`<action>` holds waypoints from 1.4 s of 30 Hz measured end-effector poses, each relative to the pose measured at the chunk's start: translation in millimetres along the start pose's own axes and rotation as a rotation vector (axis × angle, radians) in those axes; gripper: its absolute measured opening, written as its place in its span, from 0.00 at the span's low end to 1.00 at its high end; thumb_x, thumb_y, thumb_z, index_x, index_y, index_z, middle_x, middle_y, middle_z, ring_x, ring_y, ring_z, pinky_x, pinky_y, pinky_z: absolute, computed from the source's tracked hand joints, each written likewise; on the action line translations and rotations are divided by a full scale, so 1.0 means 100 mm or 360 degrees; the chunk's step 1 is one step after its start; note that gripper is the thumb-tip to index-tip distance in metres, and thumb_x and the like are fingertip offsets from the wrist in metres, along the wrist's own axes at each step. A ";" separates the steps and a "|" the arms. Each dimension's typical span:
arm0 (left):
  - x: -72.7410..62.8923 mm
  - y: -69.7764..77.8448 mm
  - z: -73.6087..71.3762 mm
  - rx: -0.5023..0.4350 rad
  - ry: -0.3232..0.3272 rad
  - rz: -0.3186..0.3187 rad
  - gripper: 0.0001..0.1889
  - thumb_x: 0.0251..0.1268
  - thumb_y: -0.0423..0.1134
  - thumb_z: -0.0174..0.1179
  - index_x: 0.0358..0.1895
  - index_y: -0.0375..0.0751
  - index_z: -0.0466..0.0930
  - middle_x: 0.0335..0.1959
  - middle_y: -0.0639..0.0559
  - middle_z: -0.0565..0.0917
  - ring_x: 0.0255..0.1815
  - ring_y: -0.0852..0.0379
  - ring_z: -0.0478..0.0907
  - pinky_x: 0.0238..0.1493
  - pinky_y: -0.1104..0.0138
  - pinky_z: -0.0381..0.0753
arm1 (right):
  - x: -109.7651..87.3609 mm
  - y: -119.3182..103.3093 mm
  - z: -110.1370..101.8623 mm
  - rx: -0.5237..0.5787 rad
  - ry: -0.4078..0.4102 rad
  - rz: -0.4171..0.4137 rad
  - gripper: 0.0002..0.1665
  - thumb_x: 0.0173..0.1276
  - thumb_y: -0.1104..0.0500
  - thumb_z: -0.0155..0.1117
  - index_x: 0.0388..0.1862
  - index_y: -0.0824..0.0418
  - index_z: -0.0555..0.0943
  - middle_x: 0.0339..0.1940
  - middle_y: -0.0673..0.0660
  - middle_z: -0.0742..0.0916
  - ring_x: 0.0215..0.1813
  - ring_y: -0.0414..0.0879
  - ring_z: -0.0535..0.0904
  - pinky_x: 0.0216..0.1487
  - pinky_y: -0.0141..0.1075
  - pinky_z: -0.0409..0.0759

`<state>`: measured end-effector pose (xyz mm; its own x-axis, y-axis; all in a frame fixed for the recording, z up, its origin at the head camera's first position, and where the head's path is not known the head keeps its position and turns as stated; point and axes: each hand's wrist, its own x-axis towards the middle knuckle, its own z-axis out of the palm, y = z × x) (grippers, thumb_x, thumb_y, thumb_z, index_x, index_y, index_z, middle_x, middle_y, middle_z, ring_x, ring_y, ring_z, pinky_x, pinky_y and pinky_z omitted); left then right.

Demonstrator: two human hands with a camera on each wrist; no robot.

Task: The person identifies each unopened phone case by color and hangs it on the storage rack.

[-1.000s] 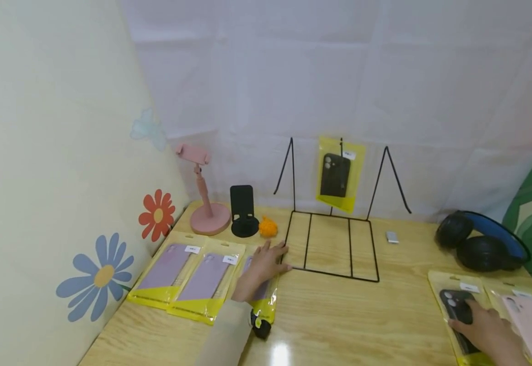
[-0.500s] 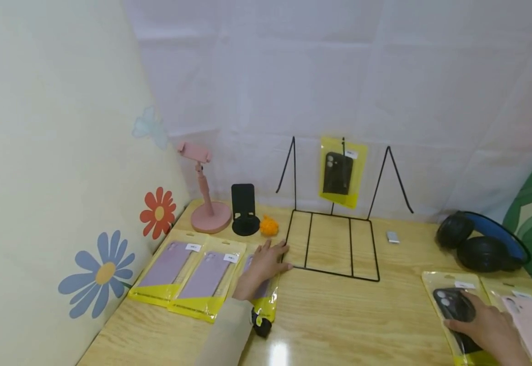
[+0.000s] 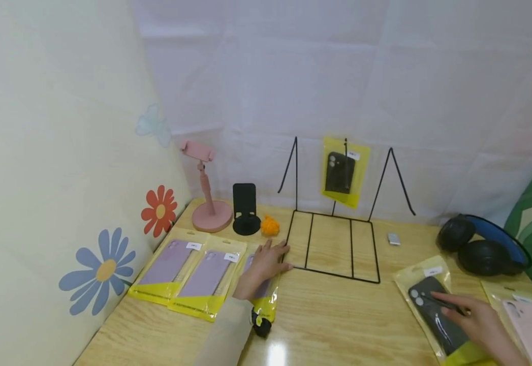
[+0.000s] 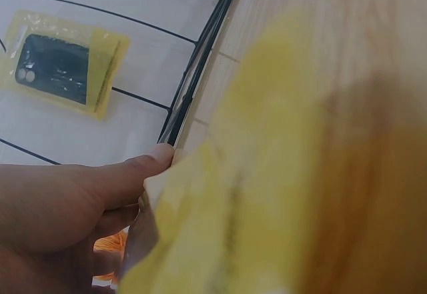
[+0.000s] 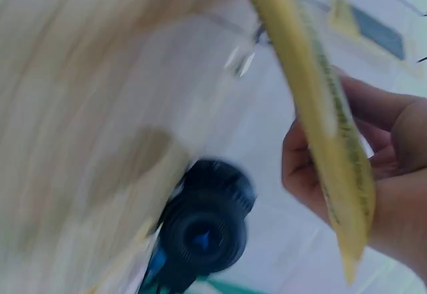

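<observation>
My right hand (image 3: 482,325) pinches a clear-and-yellow bag holding a black phone case (image 3: 437,310), tilted in the head view. In the right wrist view, the bag (image 5: 327,127) shows edge-on between thumb and fingers, raised over the table. At the front left corner of a black wire display rack (image 3: 330,274), my left hand (image 3: 263,267) holds the frame with thumb and fingertips. Beneath that hand lies a bagged purple phone case (image 3: 262,292), partly hidden. Another bagged black phone case (image 3: 339,173) hangs on the rack's middle hook.
Two more bagged purple cases (image 3: 206,274) lie at left. Behind them stand a pink phone stand (image 3: 212,216), a black phone stand (image 3: 245,201) and an orange toy (image 3: 270,226). At right are headphones (image 3: 485,256), a bagged pink case (image 3: 528,325) and a small grey piece (image 3: 393,239).
My right hand has lifted the bagged black case and moved it left, away from the pink one, tilting it. My left hand stays at the rack.
</observation>
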<state>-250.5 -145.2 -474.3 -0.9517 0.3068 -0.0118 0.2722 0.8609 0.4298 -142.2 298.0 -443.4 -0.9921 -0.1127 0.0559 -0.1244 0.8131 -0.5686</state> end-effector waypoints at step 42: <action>-0.01 0.00 -0.03 -0.0016 -0.0001 0.0023 0.31 0.64 0.48 0.63 0.67 0.38 0.71 0.71 0.43 0.66 0.73 0.32 0.52 0.68 0.39 0.50 | 0.82 -1.72 0.34 0.1098 0.0444 -0.0264 0.22 0.64 0.50 0.68 0.55 0.58 0.83 0.57 0.52 0.83 0.65 0.46 0.70 0.65 0.44 0.69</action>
<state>-250.1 -146.4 -471.7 -0.9475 0.3196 -0.0057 0.2848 0.8523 0.4388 -201.2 129.5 -368.3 -0.9408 0.0206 0.3384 -0.3232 0.2464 -0.9137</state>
